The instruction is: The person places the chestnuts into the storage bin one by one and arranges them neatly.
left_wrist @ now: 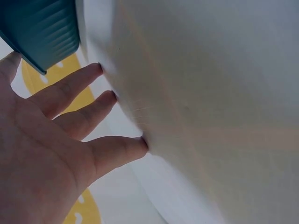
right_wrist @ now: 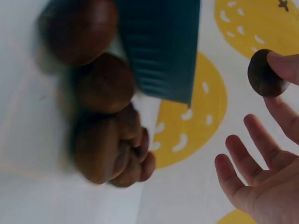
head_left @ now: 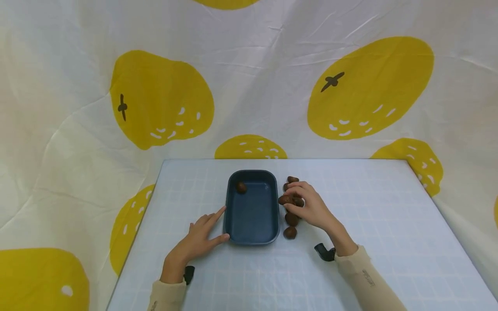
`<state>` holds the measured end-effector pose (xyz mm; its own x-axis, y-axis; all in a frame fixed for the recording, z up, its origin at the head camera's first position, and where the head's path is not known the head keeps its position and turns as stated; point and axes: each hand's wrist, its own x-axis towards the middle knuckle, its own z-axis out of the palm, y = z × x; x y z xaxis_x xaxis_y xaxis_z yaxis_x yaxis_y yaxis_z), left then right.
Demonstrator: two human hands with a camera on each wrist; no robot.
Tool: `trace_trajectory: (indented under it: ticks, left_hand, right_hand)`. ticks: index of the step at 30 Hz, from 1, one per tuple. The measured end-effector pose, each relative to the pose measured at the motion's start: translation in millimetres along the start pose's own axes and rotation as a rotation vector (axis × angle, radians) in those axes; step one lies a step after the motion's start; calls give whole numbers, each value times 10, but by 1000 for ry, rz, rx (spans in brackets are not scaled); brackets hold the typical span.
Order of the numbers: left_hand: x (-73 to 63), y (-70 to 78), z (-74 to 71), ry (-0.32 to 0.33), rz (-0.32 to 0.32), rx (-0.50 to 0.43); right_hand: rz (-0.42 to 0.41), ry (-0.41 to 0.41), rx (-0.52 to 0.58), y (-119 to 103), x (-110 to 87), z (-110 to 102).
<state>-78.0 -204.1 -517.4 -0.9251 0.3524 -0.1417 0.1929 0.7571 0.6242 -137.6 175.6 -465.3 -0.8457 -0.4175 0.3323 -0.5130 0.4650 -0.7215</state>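
A dark blue rectangular tray (head_left: 253, 216) stands on the table with one chestnut (head_left: 241, 187) inside, close to its far left corner. My left hand (head_left: 199, 238) rests at the tray's left side with fingers spread and straight; its index finger and thumb touch the rim. Between thumb and index finger, my right hand (head_left: 312, 208) pinches a brown chestnut (right_wrist: 264, 73) just off the tray's right edge, raised above the table in the right wrist view. Several loose chestnuts (head_left: 291, 219) lie in a row along the tray's right side, partly hidden under the right hand.
A pale checked cloth (head_left: 389, 242) covers the table. Behind it hangs a white curtain (head_left: 256, 86) printed with large yellow fruit. Black straps (head_left: 324, 252) show at both wrists, beside beige sleeves (head_left: 367, 276).
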Motion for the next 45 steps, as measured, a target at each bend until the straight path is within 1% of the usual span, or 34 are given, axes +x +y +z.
trace_trajectory:
  ticks: [7,15,21,27,29,36,39,45]
  left_hand:
    - [26,3,8,-3,2,15]
    - [14,8,1,1,-1,12]
    - [-5,15,-7,2,-11,11]
    - [3,7,0,-1,-26,10]
    - [5,8,2,-3,-34,12]
    - [4,11,3,13,-14,9]
    - [6,6,6,14,-10,8]
    - [10,-5,15,27,3,18]
  right_hand:
    - [17,-4,-19,-194,304,47]
    - [23,-22,-27,-384,644,138]
    - [29,-55,-35,-462,891,316]
    - [80,-73,-69,-433,1104,565]
    - [100,-78,-75,-420,1148,643]
    - [137,-83,-97,-332,1252,881]
    - [152,-89,-115,-282,1265,965]
    - [190,-129,-168,-188,1240,1117]
